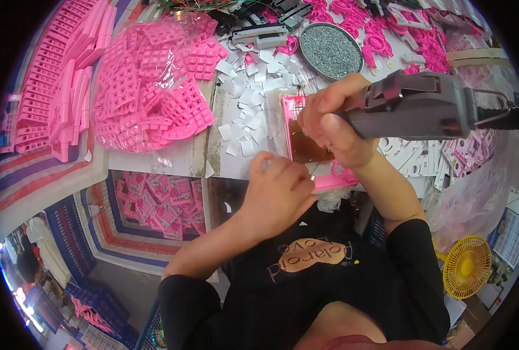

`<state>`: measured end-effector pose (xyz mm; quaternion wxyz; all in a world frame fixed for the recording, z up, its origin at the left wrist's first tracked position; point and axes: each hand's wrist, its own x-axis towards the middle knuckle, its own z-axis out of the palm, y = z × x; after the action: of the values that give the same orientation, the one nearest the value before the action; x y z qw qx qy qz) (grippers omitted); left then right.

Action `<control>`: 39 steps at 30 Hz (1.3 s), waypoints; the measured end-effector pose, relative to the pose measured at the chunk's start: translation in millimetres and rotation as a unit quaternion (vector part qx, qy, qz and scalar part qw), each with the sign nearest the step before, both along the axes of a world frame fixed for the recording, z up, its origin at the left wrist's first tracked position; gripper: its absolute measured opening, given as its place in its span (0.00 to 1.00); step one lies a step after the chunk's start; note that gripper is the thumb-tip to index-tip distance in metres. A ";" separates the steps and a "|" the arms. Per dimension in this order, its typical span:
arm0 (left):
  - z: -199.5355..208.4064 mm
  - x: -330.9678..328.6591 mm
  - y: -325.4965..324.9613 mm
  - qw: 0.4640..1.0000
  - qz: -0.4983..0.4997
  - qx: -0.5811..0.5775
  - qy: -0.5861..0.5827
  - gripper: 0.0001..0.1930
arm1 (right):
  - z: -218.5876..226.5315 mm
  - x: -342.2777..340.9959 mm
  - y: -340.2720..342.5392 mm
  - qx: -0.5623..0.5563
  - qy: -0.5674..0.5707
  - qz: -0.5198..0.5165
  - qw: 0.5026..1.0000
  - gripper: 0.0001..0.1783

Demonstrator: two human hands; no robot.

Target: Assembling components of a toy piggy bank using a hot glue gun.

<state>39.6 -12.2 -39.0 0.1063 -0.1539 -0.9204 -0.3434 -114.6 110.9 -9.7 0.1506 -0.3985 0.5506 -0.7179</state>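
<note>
My right hand point(344, 119) is wrapped around the front end of a dark grey electric screwdriver point(414, 108). Its tip is hidden by my fingers. Beneath that hand lies a pink plastic casing point(290, 140) with a brown circuit board point(309, 149) inside it, at the table's near edge. My left hand point(277, 195) is closed, thumb and fingers pinched together by the lower pink part point(334, 181) of the casing. Whatever those fingertips hold is too small or hidden to make out.
Small white squares point(251, 111) lie scattered left of the casing. A round tin of screws point(332, 51) stands behind. Pink keypad pieces in a clear bag point(148, 87) are at left, and white plastic strips point(408, 156) at right. A yellow fan point(467, 266) stands lower right.
</note>
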 end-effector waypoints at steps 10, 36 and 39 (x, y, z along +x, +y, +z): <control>-1.4 -0.3 -8.7 1.000 0.020 0.007 -0.011 0.11 | -6.1 5.9 -6.6 0.095 0.105 -0.024 0.990 0.13; 26.6 -1.7 -25.9 0.986 0.127 0.097 -0.040 0.08 | -13.2 23.1 69.9 0.309 0.413 0.124 0.848 0.11; 23.5 3.3 -22.4 0.985 0.130 0.095 -0.053 0.08 | -11.0 23.6 65.7 0.257 0.491 0.152 0.818 0.07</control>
<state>42.9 -34.6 -15.5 0.1149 -0.0034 -0.9001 -0.4203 -91.0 176.6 -20.7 0.0642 -0.7236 0.6486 -0.2271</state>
